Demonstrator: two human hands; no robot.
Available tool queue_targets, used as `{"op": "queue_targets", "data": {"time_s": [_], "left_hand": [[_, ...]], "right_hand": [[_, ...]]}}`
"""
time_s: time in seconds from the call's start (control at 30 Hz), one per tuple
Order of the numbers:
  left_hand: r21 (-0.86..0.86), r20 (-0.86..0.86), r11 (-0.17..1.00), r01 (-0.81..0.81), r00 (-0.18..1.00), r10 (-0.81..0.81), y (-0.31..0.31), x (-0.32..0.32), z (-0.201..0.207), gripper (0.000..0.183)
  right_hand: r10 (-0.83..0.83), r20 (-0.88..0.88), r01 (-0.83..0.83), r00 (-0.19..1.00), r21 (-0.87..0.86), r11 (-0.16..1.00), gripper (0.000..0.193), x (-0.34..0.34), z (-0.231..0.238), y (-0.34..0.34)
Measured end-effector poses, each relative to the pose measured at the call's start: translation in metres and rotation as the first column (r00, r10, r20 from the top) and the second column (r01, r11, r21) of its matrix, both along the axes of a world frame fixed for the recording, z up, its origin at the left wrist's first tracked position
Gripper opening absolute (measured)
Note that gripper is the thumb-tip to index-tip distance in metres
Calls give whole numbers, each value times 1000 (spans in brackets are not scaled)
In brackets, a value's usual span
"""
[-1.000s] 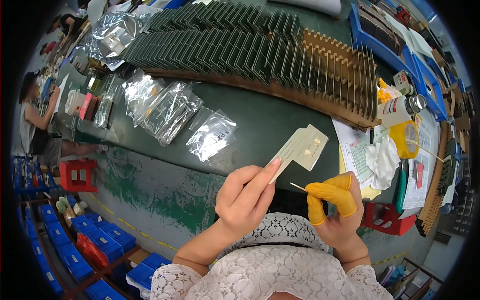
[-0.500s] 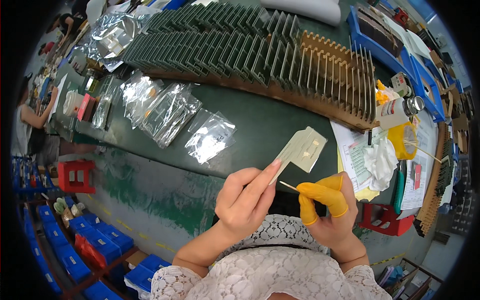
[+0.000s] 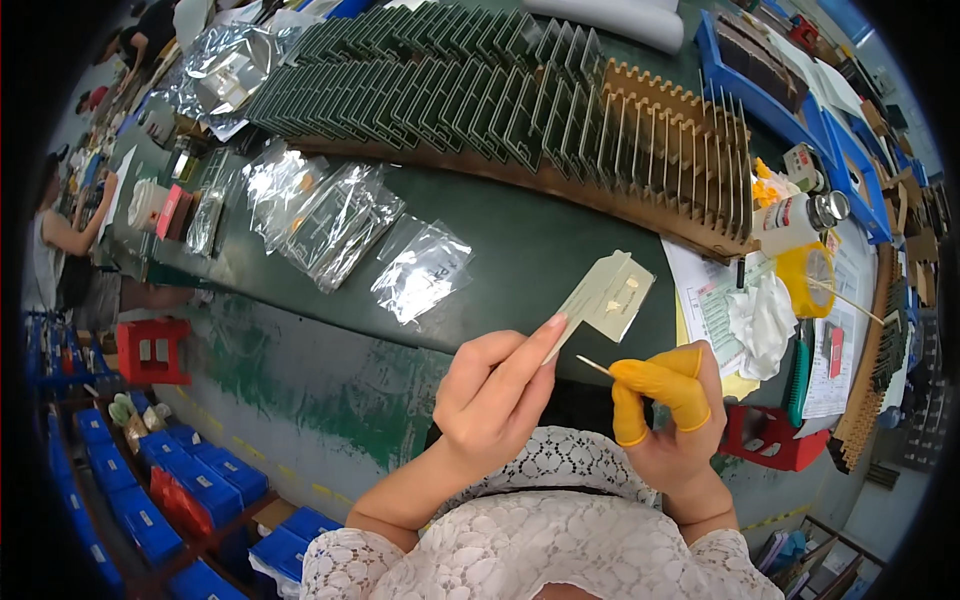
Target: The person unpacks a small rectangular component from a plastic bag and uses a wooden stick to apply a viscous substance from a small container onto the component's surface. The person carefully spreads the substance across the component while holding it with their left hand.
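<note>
My left hand is closed on the narrow arm of a pale, L-shaped flat board, which tilts up and away to the right. Small light marks or parts show on the board's wide end. Yellow finger cots cover the fingers of my right hand. Thumb and forefinger there pinch a thin pale stick, its tip pointing up and left, apart from the board. Whether the stick has a cotton end is too small to tell.
Behind stands a long brown slotted rack full of upright green boards. Clear plastic bags lie left on the green table. To the right are a white bottle, a yellow container, crumpled tissue and printed papers.
My right hand has shifted slightly to the right with the stick, widening the gap to the board. My left hand and the board have barely moved.
</note>
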State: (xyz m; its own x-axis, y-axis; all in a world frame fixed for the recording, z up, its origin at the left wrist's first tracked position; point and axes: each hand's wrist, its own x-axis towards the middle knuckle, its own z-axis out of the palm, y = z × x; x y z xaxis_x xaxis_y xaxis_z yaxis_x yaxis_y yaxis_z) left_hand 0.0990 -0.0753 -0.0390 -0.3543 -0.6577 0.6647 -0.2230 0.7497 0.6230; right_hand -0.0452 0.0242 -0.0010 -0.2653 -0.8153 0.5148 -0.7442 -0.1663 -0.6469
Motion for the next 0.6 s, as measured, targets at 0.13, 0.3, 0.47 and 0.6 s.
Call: {"op": "queue_targets", "data": {"time_s": [0.13,0.3,0.47,0.6], "left_hand": [[-6,24,1000,-7,1000,7,1,3,2,42],[-5,24,1000,8,1000,-8,0,4,2,43],[-17,30,1000,6,1000,-5,1,4,3,43],[-20,21,1000,-3,1000,3,1,4,2,42]], "right_hand": [[10,-23,-9,1000,24,1000,38,1,-1,1],[25,-26,-24,999,24,999,39,3,-1,1],[26,-53,-26,998,-4,1000,39,3,-2,-2],[17,-58,-17,998,-5,1000,39,3,-2,-2]]}}
